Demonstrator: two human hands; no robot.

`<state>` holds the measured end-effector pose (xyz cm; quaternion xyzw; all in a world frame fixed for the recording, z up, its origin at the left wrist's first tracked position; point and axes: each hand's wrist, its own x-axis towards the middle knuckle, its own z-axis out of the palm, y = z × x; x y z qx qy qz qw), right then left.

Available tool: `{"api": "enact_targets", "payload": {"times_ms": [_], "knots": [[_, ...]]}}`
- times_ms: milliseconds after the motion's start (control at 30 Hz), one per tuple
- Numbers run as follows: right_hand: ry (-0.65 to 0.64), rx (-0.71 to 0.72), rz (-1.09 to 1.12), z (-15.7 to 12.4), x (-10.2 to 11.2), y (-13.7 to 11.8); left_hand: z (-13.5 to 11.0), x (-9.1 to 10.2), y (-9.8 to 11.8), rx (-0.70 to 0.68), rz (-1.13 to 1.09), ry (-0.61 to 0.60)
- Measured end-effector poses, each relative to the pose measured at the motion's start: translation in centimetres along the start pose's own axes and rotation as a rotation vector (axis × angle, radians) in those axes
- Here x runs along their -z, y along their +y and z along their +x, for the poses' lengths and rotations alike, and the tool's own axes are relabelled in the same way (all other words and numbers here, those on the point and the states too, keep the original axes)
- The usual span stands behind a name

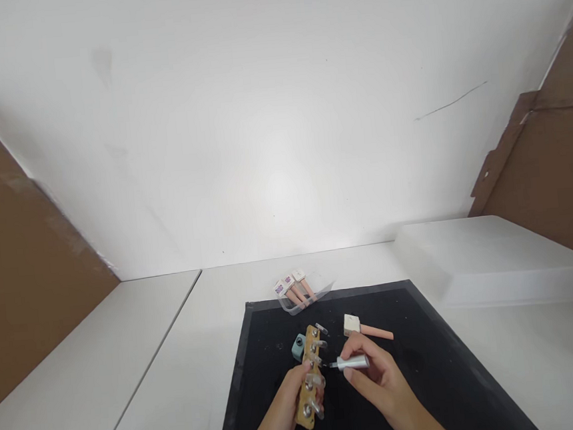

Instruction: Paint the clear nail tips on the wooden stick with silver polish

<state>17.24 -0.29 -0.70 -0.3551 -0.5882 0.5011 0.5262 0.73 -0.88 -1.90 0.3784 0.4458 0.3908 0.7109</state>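
My left hand [293, 394] is closed around a yellowish nail tip holder [305, 417], a strip with several round metal studs along it. Clear nail tips [317, 409] stick out from its right side. Between the thumb and fingers of my right hand [378, 379] is a nail polish brush [353, 362] with a silvery white cap handle. Its dark bristle end points left, close to a nail tip at the middle of the strip; whether they touch I cannot tell. Just behind the strip stands a teal bottle [299, 348] with its dark neck uncapped.
A white bottle with a peach handle [375, 331] lies on the black mat [394, 299]. At the mat's back edge, a clear tray [295, 310] holds several similar bottles. A translucent white bin [496, 260] stands at right. Cardboard panels [22, 238] flank the white table.
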Motion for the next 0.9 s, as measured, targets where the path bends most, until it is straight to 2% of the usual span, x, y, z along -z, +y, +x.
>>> {"api": "enact_targets", "payload": {"times_ms": [300, 633, 767, 900], "knots": [[-0.026, -0.010, -0.013, -0.18, 0.09, 0.02, -0.13, 0.07, 0.04, 0.002, 0.010, -0.012], [-0.004, -0.005, 0.052, -0.17, 0.16, 0.27, -0.22, 0.06, 0.08, 0.038, 0.024, 0.067], [0.038, -0.035, 0.101, -0.15, 0.23, 0.38, -0.27, 0.05, 0.19, 0.056, 0.046, 0.094], [0.015, -0.070, 0.164, 0.10, 0.18, 0.48, -0.18, 0.12, 0.09, 0.053, 0.054, 0.091]]}}
